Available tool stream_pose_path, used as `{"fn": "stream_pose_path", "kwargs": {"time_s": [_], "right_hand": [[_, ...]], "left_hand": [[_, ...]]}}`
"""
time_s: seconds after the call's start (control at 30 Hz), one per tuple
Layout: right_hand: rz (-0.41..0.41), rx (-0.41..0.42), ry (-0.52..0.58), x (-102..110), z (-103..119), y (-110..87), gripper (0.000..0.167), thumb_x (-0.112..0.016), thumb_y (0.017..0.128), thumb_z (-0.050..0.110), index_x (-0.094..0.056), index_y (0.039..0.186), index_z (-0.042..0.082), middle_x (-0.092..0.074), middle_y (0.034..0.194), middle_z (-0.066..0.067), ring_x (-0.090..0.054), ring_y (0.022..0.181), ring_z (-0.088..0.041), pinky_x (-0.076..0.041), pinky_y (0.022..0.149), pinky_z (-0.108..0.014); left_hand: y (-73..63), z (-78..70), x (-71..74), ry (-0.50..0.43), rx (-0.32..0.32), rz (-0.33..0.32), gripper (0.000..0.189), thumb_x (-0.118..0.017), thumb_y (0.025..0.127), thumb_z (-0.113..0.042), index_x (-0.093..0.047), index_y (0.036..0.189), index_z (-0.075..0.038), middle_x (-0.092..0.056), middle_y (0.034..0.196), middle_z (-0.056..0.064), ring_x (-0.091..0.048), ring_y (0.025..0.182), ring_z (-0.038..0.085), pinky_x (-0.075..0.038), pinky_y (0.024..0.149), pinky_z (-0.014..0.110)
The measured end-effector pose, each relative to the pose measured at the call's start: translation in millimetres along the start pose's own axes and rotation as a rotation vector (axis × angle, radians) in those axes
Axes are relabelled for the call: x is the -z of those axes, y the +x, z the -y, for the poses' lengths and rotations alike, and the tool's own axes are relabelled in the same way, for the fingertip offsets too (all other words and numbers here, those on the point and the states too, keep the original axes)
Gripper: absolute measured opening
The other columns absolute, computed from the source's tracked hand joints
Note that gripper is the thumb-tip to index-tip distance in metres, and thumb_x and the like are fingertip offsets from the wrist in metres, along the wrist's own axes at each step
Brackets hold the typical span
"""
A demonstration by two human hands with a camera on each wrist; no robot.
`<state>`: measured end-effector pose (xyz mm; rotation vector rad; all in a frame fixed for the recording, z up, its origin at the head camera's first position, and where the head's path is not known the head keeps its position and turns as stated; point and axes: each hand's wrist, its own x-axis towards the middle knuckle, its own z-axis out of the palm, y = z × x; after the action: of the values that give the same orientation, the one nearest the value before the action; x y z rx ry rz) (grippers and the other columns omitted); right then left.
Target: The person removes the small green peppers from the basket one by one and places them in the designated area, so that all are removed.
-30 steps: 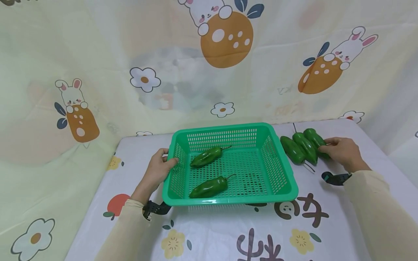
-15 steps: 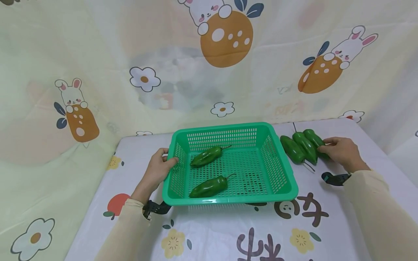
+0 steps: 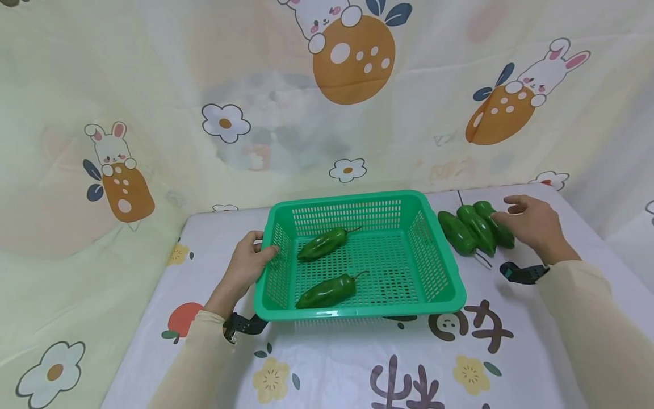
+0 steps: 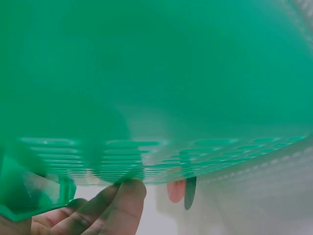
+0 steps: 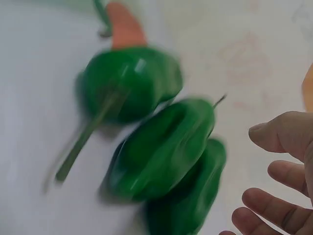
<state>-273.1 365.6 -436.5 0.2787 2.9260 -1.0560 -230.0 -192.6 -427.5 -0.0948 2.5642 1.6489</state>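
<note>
My left hand grips the left rim of a green plastic basket, thumb over the edge. From below, the left wrist view shows curled fingers against the slotted basket wall. Inside lie two green peppers, one at the back and one nearer the front. Three more green peppers lie side by side on the table, right of the basket: a left pepper, a middle pepper and a right pepper. My right hand hovers just beside the right one, fingers apart, holding nothing.
A white printed cloth covers the table. Behind it hangs a curtain with rabbit and flower prints, close to the basket's far side. Each wrist carries a black camera mount, such as the right mount.
My right hand has let go of the rightmost pepper and lifted slightly up and away from it. The left hand and basket have stayed in place.
</note>
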Motion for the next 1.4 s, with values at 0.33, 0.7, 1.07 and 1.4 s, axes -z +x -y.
{"fn": "stream_pose_path", "kwargs": {"time_s": [0.33,0.7,1.07,1.4], "right_hand": [[0.019,0.129,0.127,3,70,-11.1,0.076,-0.06,0.103,0.047,-0.037,0.159,0.002,-0.045,0.149,-0.033,-0.042,0.135,-0.054,-0.045,0.105,-0.073],[0.155,0.298,0.218,-13,139,-29.5,0.06,-0.066,0.103,0.032,-0.048,0.153,0.004,-0.053,0.148,-0.025,-0.054,0.13,-0.043,-0.051,0.105,-0.062],[0.376,0.442,0.221,-50,176,-39.2,0.046,-0.07,0.101,0.019,-0.059,0.142,0.003,-0.061,0.134,-0.022,-0.06,0.117,-0.037,-0.056,0.093,-0.049],[0.567,0.503,0.242,-92,188,-36.9,0.044,-0.073,0.097,0.012,-0.062,0.138,0.0,-0.065,0.127,-0.02,-0.064,0.12,-0.036,-0.057,0.099,-0.048]], "left_hand": [[1.7,2.6,0.7,0.003,-0.003,-0.006,0.041,-0.06,0.103,-0.014,-0.047,0.138,0.003,-0.068,0.119,0.028,-0.077,0.09,0.031,-0.067,0.072,0.039],[0.9,1.1,-0.5,0.018,-0.002,-0.015,0.042,-0.061,0.102,-0.014,-0.047,0.138,0.003,-0.068,0.12,0.028,-0.076,0.094,0.033,-0.067,0.074,0.041],[1.6,2.3,-0.6,0.015,-0.003,-0.017,0.042,-0.061,0.102,-0.014,-0.048,0.138,0.002,-0.068,0.119,0.027,-0.076,0.093,0.033,-0.067,0.073,0.04],[1.1,2.0,-1.5,0.011,-0.005,-0.019,0.041,-0.061,0.102,-0.014,-0.048,0.138,0.003,-0.069,0.118,0.028,-0.076,0.092,0.033,-0.067,0.072,0.039]]}}
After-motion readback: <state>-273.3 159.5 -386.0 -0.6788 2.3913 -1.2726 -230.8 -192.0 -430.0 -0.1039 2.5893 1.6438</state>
